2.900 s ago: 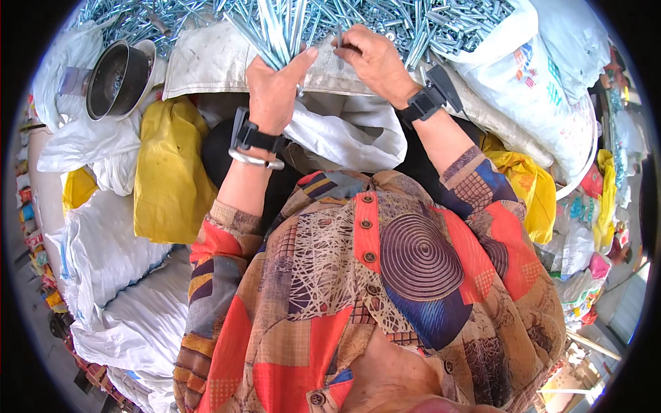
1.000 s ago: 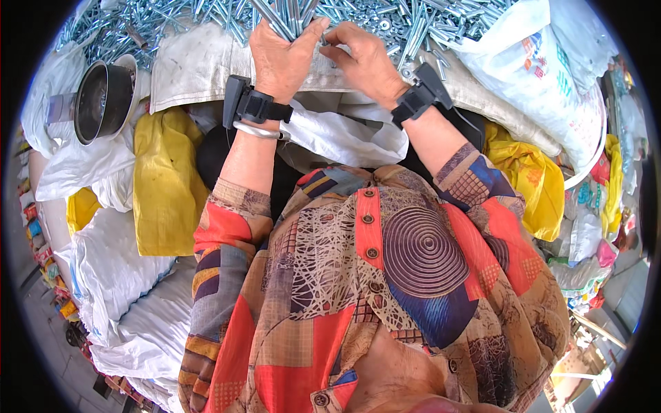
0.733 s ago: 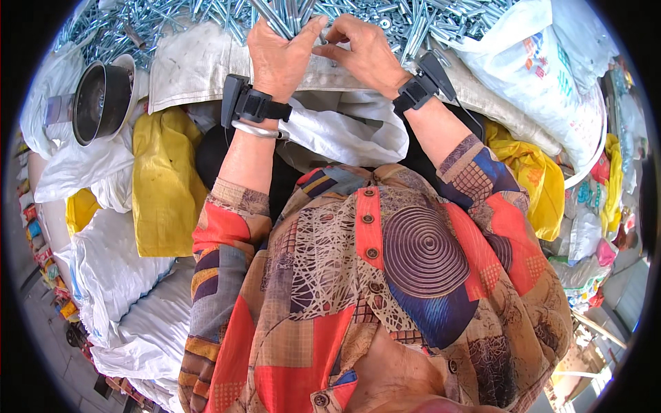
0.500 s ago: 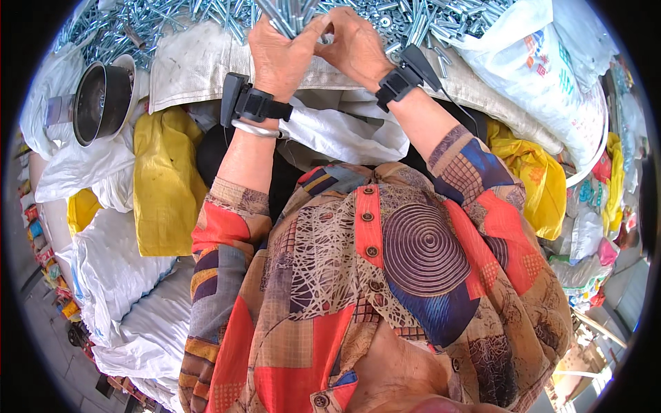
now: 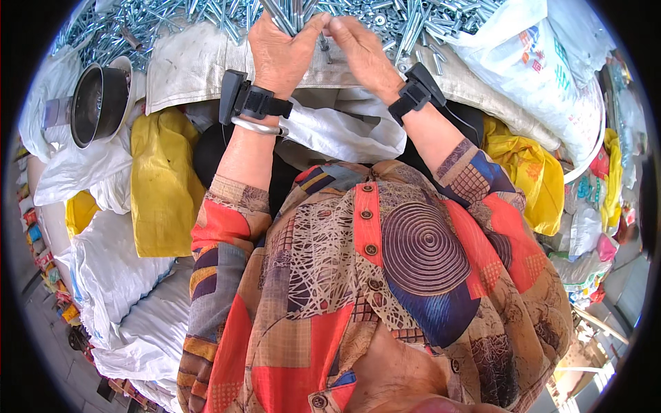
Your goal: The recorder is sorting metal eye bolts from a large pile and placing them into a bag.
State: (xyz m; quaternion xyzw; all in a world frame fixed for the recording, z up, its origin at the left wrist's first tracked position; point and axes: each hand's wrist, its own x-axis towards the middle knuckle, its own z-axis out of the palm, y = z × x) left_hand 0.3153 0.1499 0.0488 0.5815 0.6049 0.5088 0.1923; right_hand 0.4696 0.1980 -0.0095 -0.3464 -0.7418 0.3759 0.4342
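Bolts [image 5: 296, 14], one bundle, in left hand [image 5: 280, 55]

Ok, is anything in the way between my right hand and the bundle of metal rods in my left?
Nothing visible blocks it. Your right hand is close beside the left hand, whose thumb wraps the bundle of metal rods. A small metal piece shows just below the gap between your hands.

A bunch of shiny, silvery metal rods [image 5: 297, 14] is being gripped in the left hand [image 5: 284, 54], kinda fanned out, top centre, upper ends getting cut off by the frame's edge.
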